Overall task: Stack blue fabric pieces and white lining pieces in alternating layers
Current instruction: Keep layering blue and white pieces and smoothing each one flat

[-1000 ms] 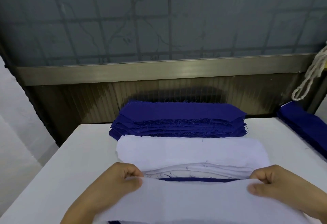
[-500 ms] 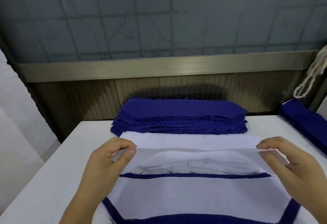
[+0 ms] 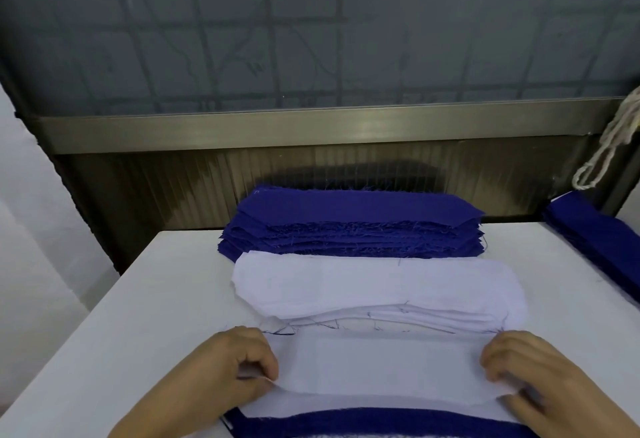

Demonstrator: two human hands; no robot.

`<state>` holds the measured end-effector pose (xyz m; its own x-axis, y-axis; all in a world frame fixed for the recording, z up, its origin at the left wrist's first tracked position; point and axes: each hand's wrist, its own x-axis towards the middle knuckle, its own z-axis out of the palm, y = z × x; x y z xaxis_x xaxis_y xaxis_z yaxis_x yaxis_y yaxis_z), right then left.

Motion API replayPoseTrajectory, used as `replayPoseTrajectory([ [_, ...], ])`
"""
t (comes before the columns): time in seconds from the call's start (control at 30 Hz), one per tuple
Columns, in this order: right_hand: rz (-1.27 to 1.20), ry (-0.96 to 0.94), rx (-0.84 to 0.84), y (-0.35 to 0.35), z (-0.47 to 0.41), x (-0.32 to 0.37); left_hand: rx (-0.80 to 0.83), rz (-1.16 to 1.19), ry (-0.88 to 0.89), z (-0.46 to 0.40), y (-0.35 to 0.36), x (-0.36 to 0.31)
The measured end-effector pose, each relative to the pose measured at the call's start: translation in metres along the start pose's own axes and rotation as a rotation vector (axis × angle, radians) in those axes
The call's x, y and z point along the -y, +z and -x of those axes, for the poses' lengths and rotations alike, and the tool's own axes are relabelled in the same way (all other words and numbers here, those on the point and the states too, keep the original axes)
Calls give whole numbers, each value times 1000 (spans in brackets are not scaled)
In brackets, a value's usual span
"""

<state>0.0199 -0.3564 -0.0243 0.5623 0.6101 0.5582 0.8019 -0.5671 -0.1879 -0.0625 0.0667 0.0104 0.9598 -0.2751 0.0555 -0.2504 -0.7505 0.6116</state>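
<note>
A white lining piece (image 3: 381,365) is stretched between my hands near the table's front edge. My left hand (image 3: 228,372) pinches its left end and my right hand (image 3: 530,372) pinches its right end, fingers curled. Below it lies the near stack (image 3: 381,418), showing a blue fabric band and white layers at the bottom edge of the view. Behind my hands sits a pile of white lining pieces (image 3: 377,285). Further back stands a thick stack of blue fabric pieces (image 3: 353,223).
The white table (image 3: 149,299) runs out to its left edge, with a drop beyond. More blue fabric (image 3: 595,233) lies at the right edge. A metal rail and frosted window stand behind. A white cord (image 3: 606,147) hangs at upper right.
Both hands carried the white lining piece from above the white pile down and toward me. It now covers most of the blue top layer of the near stack.
</note>
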Motion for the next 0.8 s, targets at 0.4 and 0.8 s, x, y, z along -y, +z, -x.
replayPoseTrajectory([
  [0.4, 37, 30, 92, -9, 0, 6, 104, -108, -66, -2, 5, -10],
  [0.8, 32, 37, 59, -12, -1, 8, 123, -105, -57, -4, 8, -10],
])
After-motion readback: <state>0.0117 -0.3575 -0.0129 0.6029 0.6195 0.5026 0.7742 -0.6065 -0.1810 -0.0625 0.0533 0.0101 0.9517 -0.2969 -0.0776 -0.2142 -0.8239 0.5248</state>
